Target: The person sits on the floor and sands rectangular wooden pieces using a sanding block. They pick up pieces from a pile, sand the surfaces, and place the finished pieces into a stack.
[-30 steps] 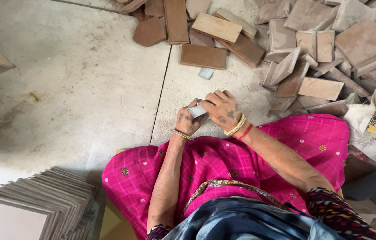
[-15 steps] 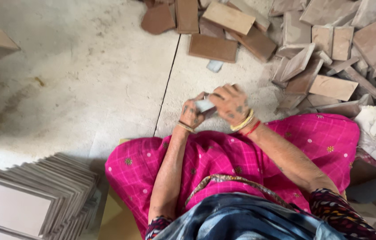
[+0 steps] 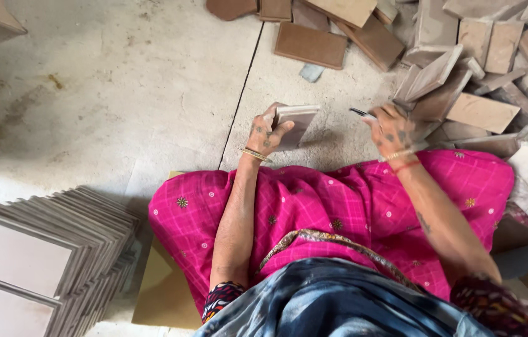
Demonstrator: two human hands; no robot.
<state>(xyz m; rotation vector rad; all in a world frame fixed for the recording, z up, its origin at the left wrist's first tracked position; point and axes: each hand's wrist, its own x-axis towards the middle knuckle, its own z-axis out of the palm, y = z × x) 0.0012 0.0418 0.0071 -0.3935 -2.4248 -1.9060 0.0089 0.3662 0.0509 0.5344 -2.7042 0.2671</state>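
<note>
Left hand (image 3: 265,134) raised over the concrete floor (image 3: 120,81), grip closed around a small stack of pale square tiles (image 3: 295,122), thumb across the near face, fingers behind. Stack held upright and slightly tilted, just beyond the knees, clear of the floor. Right hand (image 3: 389,130) well apart from the left, to the right, grip closed on a thin dark tool (image 3: 361,113) with the tip pointing left toward the stack; kind of tool too small to tell. Bangles on both wrists. Pink patterned cloth (image 3: 339,206) across the lap, near edge of view. Loose heap of brown tiles (image 3: 451,68) far right, one flat brown tile (image 3: 311,45) at its left edge. Leaning row of grey tiles (image 3: 39,249) near left, on edge. Seam in the floor running far to near, just left of the stack.
</note>
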